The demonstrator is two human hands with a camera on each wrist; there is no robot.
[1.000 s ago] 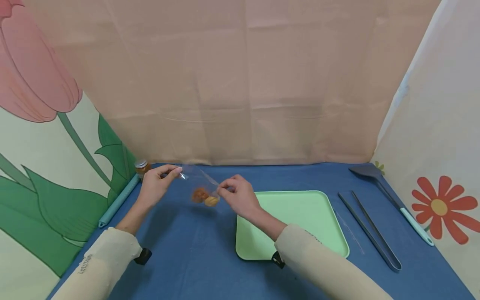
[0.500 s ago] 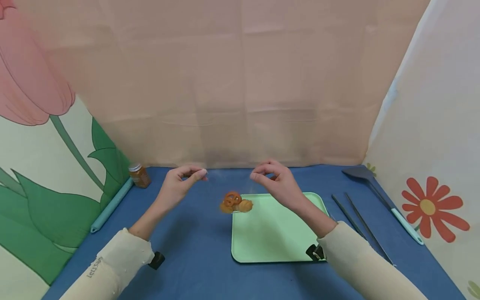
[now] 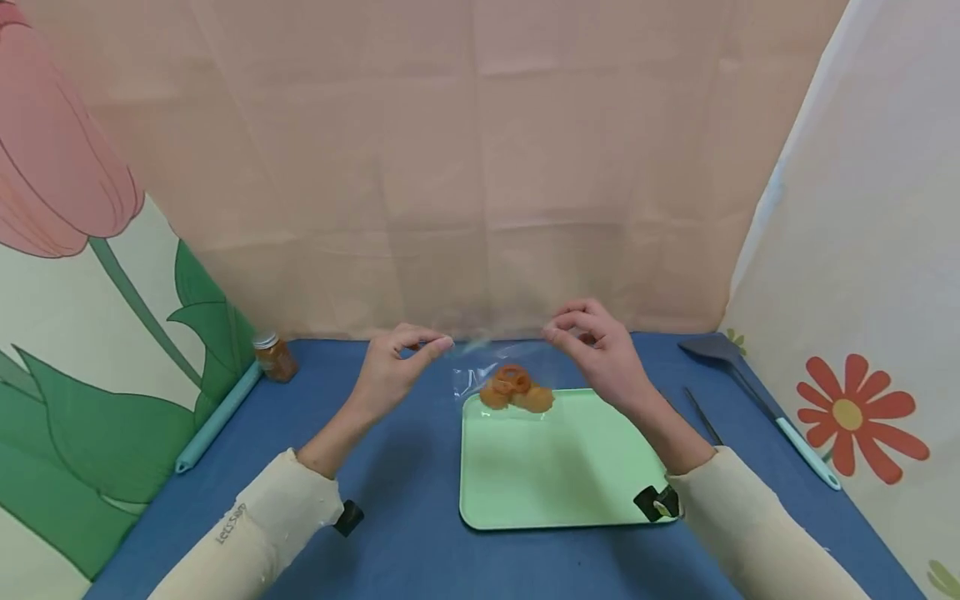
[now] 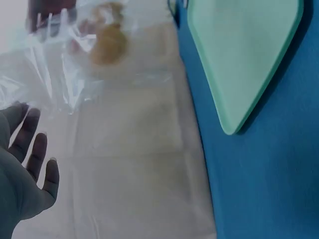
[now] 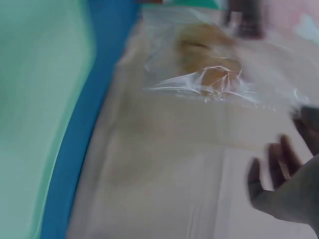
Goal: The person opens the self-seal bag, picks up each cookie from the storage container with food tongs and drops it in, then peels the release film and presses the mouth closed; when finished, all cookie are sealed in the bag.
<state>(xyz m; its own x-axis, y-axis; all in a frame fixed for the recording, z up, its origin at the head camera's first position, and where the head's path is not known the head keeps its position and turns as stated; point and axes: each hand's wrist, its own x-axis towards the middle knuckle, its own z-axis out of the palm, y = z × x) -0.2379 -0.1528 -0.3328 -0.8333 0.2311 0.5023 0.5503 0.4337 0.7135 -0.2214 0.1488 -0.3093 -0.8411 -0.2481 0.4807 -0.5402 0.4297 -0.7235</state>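
Observation:
A clear plastic bag (image 3: 474, 382) hangs between both hands, above the far edge of a light green tray (image 3: 547, 475). Brown and golden food pieces (image 3: 513, 390), one of them ring-shaped, lie at the bottom of the bag. My left hand (image 3: 393, 367) pinches one upper corner between thumb and index finger. At the opposite upper corner my right hand (image 3: 600, 354) pinches the bag the same way. Both wrist views show the crinkled bag (image 4: 70, 74) with the other fingers spread away from it. The exact kind of food is too blurred to tell.
A spice jar (image 3: 275, 357) with a metal lid stands at the back left, beside a rolled teal bundle (image 3: 219, 418). Tongs (image 3: 703, 415), partly hidden by the right arm, and a dark spatula (image 3: 738, 379) lie on the right of the blue cloth.
Both hands have carried the bag rightward, from left of the tray to above its far edge. They have moved apart, and the bag is stretched wider between them.

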